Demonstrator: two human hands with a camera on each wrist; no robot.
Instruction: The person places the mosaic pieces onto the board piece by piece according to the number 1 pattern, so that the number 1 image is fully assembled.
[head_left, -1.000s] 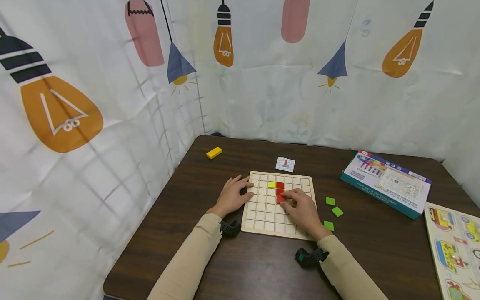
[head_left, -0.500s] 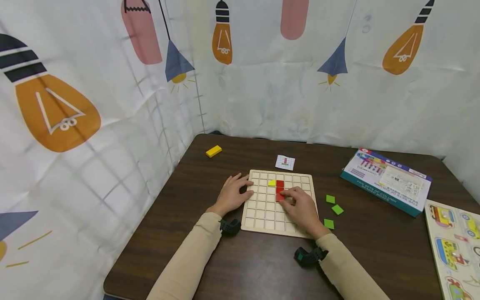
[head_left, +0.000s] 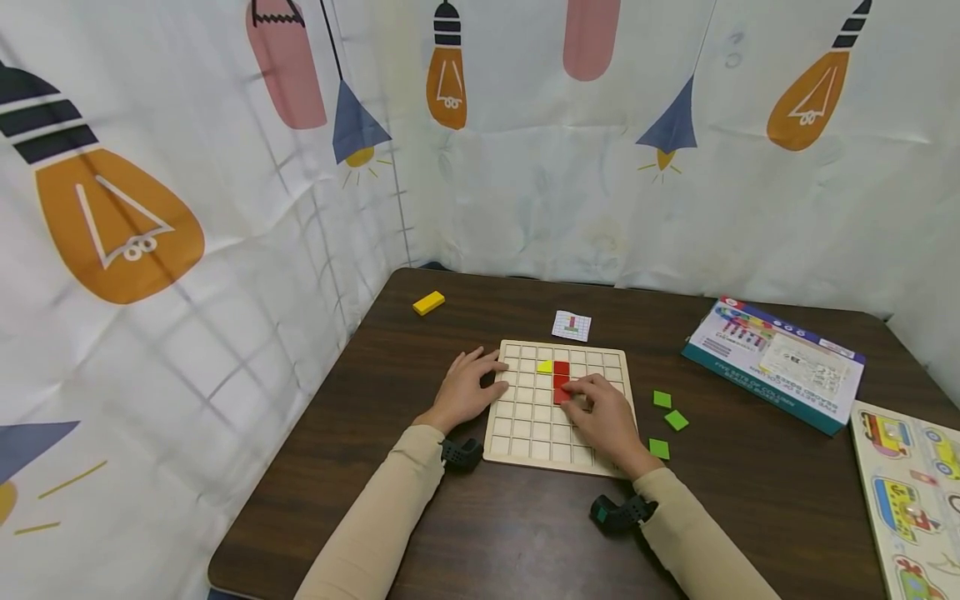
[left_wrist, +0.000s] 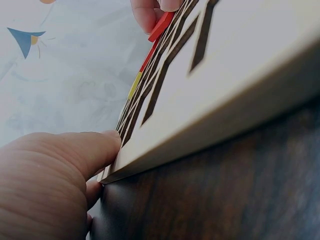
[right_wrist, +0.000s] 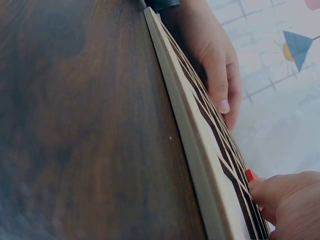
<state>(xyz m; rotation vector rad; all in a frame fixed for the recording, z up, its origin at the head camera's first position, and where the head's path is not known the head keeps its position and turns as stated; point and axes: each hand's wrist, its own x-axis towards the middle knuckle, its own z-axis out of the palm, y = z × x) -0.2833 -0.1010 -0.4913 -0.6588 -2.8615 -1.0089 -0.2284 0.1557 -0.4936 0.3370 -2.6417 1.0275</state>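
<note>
A wooden grid board lies on the table. My left hand rests at its left edge, thumb on the rim and fingers spread. With thumb and fingers my right hand pinches a red square tile, which looks tilted over the grid in the left wrist view. In the head view this tile is the lowest in a red column. Above it are more red pieces, and a yellow tile sits left of the column's top. The right hand covers part of the board's right side.
Several green square tiles lie right of the board. A small printed pattern card is behind it, and a yellow block lies at the back left. On the right are a game box and a picture puzzle board.
</note>
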